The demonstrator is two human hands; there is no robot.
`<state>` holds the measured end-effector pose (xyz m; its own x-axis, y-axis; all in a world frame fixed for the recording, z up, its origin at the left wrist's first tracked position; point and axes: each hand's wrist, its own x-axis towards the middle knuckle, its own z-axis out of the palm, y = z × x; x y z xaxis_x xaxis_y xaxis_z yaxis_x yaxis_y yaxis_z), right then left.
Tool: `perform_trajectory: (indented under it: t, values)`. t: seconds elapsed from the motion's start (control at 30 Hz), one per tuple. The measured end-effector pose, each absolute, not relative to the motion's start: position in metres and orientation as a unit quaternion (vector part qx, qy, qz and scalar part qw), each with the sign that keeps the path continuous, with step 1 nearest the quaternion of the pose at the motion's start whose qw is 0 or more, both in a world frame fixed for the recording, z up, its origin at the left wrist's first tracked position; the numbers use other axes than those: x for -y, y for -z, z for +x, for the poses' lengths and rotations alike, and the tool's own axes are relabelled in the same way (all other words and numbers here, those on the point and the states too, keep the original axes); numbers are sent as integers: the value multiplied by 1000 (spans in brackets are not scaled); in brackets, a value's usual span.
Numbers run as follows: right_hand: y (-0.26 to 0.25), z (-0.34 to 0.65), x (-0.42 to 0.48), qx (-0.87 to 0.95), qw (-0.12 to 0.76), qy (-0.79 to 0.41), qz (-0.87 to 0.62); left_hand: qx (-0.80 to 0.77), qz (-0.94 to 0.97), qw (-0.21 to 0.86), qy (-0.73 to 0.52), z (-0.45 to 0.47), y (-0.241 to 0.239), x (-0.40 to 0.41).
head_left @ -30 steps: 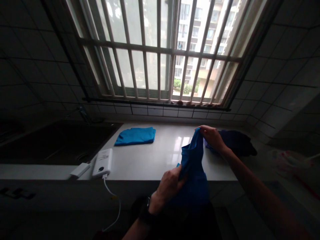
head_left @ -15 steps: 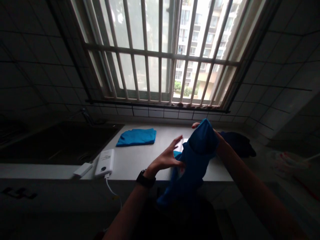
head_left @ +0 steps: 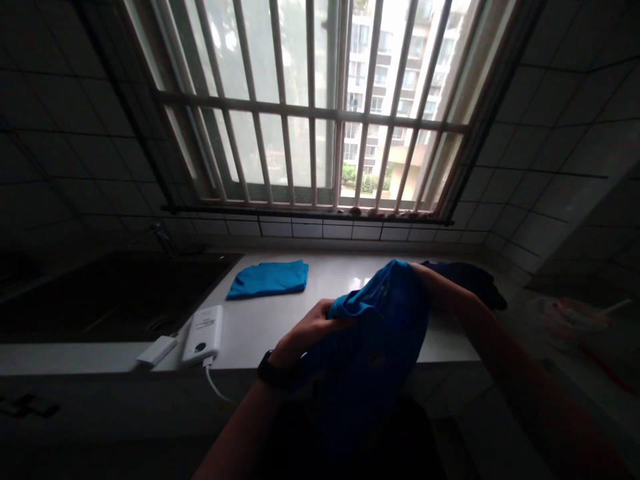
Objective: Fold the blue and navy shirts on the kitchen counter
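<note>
The item in hand is a blue knit shirt [head_left: 375, 353] of soft, matte fabric, bunched into a rounded mass with loose folds. It is held in the air in front of the person, overlapping the front edge of the white stone countertop [head_left: 280, 327] without resting on it.

The left hand [head_left: 313, 327] has its fingers curled narrow around a fold at the shirt's upper left. A black wristwatch [head_left: 270, 369] sits on that wrist. The right forearm [head_left: 450, 293] reaches across the shirt's upper right, and its hand is hidden by the fabric, so the state of those fingers cannot be determined.

Compared with the frame 0.5 s earlier, the left fingers have changed from spread and off the cloth to closed on it, and the shirt sits lower and wider.

On the counter, a folded blue garment [head_left: 267, 280] lies flat at the rear. A dark navy garment [head_left: 467, 283] lies just beside the right forearm. A white power bank [head_left: 203, 335] with a white cable [head_left: 213, 385] lies near the front edge.
</note>
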<state>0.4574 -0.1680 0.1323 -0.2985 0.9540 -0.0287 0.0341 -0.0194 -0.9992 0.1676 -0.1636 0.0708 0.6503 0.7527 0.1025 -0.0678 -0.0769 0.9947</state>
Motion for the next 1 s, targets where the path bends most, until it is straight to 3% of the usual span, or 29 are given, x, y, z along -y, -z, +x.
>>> perform_trajectory:
  t: [0.1,0.17,0.3,0.37,0.47,0.57,0.63,0.7,0.83,1.0]
  values:
    - [-145,472,171,578,351,-555,-485,-343,659,495,-451,157,-76,151]
    - [-150,485,171,644,270,-514,-498,-396,684,358,-497,146,-81,142]
    - [-149,508,164,772,90,-379,-503,-470,776,70,-414,129,-98,132]
    - [-149,512,155,790,96,-285,-534,-515,783,-36,-348,125,-110,122]
    - [-150,506,136,751,218,-74,-619,-555,776,-130,-271,129,-130,91]
    - [-132,483,115,626,356,144,-679,-568,768,-181,-234,147,-136,54]
    - [-100,462,109,601,371,187,-683,-573,766,-199,-215,162,-118,40]
    - [-54,442,111,656,306,117,-680,-571,783,-176,-177,173,-82,40]
    - [38,425,135,720,95,-57,-685,-557,828,-58,-31,171,16,65]
    - [53,440,144,671,63,-21,-739,-530,845,-19,-69,153,70,82]
